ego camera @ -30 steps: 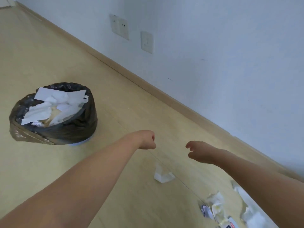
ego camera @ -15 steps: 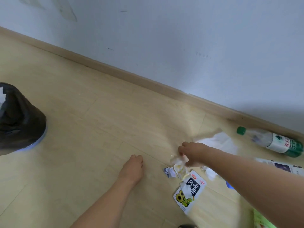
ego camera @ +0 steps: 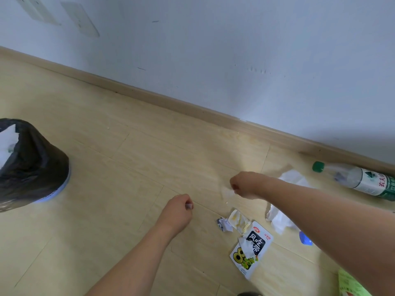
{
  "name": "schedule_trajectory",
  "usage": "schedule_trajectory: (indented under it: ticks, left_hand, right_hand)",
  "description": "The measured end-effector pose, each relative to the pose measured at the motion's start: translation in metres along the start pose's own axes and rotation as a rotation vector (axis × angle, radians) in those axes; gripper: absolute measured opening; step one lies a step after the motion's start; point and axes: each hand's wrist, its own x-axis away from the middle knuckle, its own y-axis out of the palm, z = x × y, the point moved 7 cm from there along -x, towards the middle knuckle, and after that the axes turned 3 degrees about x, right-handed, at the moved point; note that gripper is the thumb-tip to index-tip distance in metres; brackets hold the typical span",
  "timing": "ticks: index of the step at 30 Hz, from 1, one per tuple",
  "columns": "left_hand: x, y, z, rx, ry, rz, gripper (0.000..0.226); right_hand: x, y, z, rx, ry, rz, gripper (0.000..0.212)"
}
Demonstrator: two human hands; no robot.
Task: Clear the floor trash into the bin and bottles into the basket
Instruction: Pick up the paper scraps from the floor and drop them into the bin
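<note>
- Since half a second ago your right hand (ego camera: 245, 185) has lifted off the litter pile; it now sits up and slightly toward the wall from where it was, with a blurred, pale scrap of tissue (ego camera: 226, 192) dangling from its curled fingers.
- I read that as one piece picked up and the carry to the bin about to begin, though the scrap is smeared by motion and its full shape is unclear.
- Your left hand (ego camera: 178, 212) has curled into a loose fist just above the floor (ego camera: 128, 163). Something small and dark shows at its fingertips, but I cannot tell whether it is a held scrap or only shadow.
- The view has swung slightly, so the bin (ego camera: 32, 163) with its black liner shows more fully at the left edge, well apart from both hands, with white paper in it.
- Still on the floor below your right hand: a small crumpled wrapper (ego camera: 223, 224), a yellowish crumpled piece (ego camera: 238, 221), a printed snack packet (ego camera: 251, 249) and white tissues (ego camera: 280, 221) partly hidden by your forearm.
- The bottle (ego camera: 359, 180) with the green cap lies on its side near the skirting at the right, untouched; no basket is in view.
- Plenty of the task looks to be left.
</note>
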Motion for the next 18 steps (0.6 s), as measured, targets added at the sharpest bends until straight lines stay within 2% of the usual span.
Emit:
schedule_trajectory:
  ticks: [4, 11, 18]
  left_hand:
    - [-0.01, -0.053, 0.008, 0.081, -0.024, 0.096, 0.021]
    - [-0.023, -0.203, 0.022, 0.063, 0.088, 0.267, 0.021]
    - [0.01, -0.376, -0.071, 0.075, 0.014, 0.549, 0.02]
  right_hand:
    - [-0.004, -0.043, -0.009, -0.236, 0.063, 0.136, 0.016]
    - [-0.008, -0.142, -0.087, -0.502, -0.023, 0.357, 0.014]
    - [-0.033, -0.244, -0.232, -0.525, -0.146, 0.476, 0.014]
